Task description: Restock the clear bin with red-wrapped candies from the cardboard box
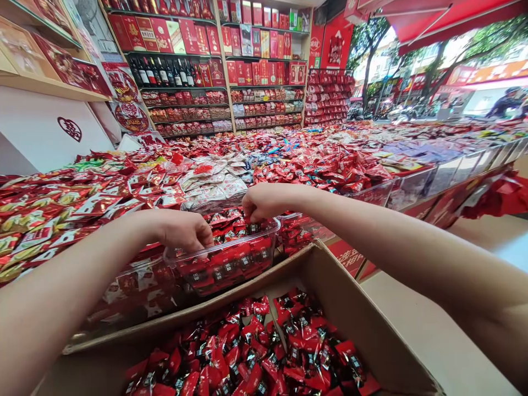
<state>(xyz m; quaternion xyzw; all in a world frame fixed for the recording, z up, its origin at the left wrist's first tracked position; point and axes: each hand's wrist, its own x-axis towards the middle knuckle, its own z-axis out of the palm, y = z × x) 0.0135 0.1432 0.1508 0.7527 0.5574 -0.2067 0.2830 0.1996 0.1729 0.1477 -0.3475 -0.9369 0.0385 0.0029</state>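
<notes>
Both my arms reach forward from the lower corners to a clear bin (231, 258) at frame centre, filled with red-and-black candies (235, 264). My left hand (185, 231) sits knuckles up at the bin's near-left rim, fingers curled down into the candies; I cannot tell if they grip any. My right hand (264, 201) hovers over the bin's far side, fingers pinched shut on one dark-wrapped candy (252, 226) just above the pile. Below, at bottom centre, an open carton (355, 308) holds more of the same candies. The bin stands on a wide display counter (412, 187) heaped with red sweets. Shelves (223, 71) of red boxes and bottles fill the upper left; street and trees show upper right.
</notes>
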